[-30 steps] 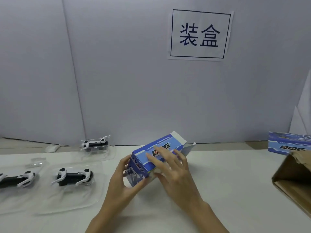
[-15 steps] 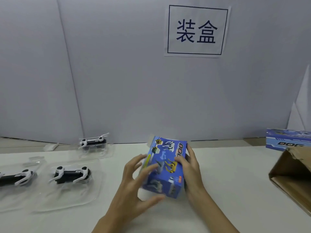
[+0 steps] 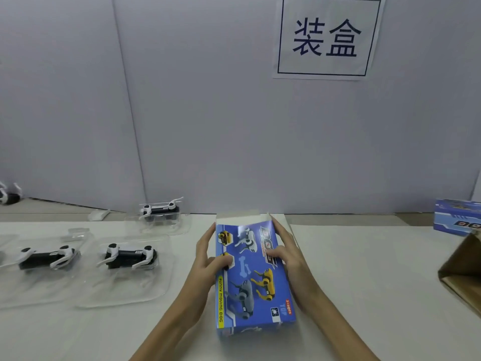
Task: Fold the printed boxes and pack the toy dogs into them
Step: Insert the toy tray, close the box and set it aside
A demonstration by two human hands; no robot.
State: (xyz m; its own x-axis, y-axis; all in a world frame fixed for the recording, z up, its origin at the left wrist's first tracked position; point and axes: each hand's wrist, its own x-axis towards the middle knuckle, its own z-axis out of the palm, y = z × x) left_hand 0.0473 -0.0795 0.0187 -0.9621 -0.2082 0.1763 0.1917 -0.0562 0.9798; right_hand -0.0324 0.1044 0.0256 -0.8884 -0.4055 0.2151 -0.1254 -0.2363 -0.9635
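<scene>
Printed box (image 3: pixel 253 277): blue, lying flat on the bench (image 3: pixel 364 295) near the middle of its front edge, long axis running front to back. The printed face is up, showing dog pictures and the words "FUNNY MOVING DOG". A white flap (image 3: pixel 240 218) stands open at the far end. Whether the near end is closed cannot be told.

Left hand (image 3: pixel 208 259): against the box's left side, fingers along the left edge, thumb curled onto the top face. It holds the box.

Right hand (image 3: pixel 289 256): against the right side, fingers along the right edge, thumb bent onto the top face. It grips the box from that side, so the box sits between both hands.

Toy dogs, black with white legs, each in a clear plastic tray (image 3: pixel 125 280):
- one toy dog (image 3: pixel 130 256) left of the box, mid-bench
- a second dog (image 3: pixel 48 257) further left, near the left edge
- a third dog (image 3: pixel 160 211) at the back edge, by the grey partition (image 3: pixel 208 113)
- a fourth dog (image 3: pixel 9 195), partly cut off, at the far left behind the bench

Right edge of the bench: an open brown carton (image 3: pixel 460 272), and behind it another blue box (image 3: pixel 456 220). A white sign (image 3: pixel 328 37) with two printed characters is fixed to the partition.
</scene>
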